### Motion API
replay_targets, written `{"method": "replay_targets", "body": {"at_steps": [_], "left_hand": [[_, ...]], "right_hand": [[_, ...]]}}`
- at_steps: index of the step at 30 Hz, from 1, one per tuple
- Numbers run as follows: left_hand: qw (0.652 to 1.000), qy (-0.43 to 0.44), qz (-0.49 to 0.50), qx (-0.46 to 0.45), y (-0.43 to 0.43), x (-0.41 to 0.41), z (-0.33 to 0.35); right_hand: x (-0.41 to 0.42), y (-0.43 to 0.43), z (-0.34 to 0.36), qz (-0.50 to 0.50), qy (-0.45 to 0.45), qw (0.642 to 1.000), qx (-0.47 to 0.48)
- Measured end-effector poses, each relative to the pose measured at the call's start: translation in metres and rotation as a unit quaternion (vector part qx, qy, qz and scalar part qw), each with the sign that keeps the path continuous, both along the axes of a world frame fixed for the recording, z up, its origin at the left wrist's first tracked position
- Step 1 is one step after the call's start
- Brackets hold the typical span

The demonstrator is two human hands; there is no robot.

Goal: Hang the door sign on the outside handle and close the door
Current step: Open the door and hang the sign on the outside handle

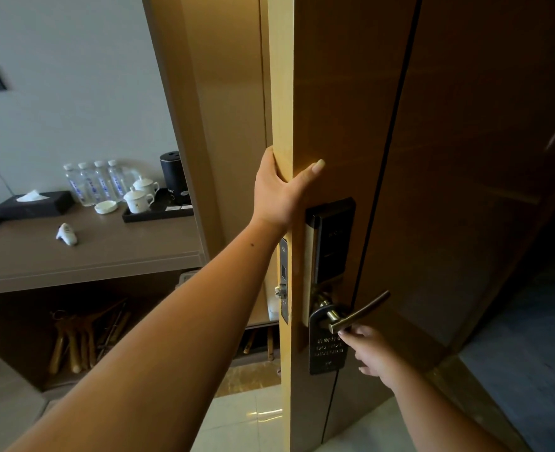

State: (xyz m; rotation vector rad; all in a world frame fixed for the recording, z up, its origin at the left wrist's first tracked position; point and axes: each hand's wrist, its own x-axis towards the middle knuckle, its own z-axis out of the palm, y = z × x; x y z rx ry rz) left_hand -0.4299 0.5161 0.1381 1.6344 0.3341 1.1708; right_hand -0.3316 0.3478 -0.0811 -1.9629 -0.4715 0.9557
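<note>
The wooden door (338, 102) stands open, its pale edge facing me. My left hand (281, 190) grips that edge above the dark electronic lock panel (331, 243), thumb on the outer face. A dark door sign (326, 350) with pale lettering hangs on the neck of the metal lever handle (359, 313) on the outer face. My right hand (372, 352) is just below the lever, fingertips touching the sign's right edge near the handle; whether it pinches the sign is unclear.
Left of the door, a brown counter (106, 256) holds several water bottles (90, 184), lidded cups on a black tray (157, 213), a black kettle (173, 177) and a tissue box (34, 203). Wooden hangers (83, 337) lie on the shelf below. Blue carpet (530, 353) lies right.
</note>
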Motion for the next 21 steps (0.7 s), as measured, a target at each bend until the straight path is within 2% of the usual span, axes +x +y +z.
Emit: {"method": "replay_targets", "body": {"at_steps": [4, 9, 14, 16, 21], "left_hand": [[1.000, 0.004, 0.002, -0.003, -0.002, 0.000, 0.000], [1.000, 0.004, 0.012, 0.000, -0.011, -0.001, -0.002], [1.000, -0.006, 0.017, 0.004, -0.035, -0.002, -0.006], [1.000, -0.005, 0.011, 0.005, -0.047, -0.004, -0.007], [1.000, 0.000, -0.008, 0.024, -0.090, -0.006, -0.011]], "right_hand": [[-0.005, 0.001, -0.001, 0.005, -0.029, 0.998, -0.059], [-0.009, -0.001, -0.001, -0.003, -0.038, 0.997, -0.068], [-0.007, -0.025, -0.004, 0.014, 0.044, 0.999, -0.027], [-0.007, -0.033, -0.007, 0.026, 0.050, 0.998, -0.043], [0.001, -0.055, -0.023, -0.058, 0.046, 0.992, -0.104]]}}
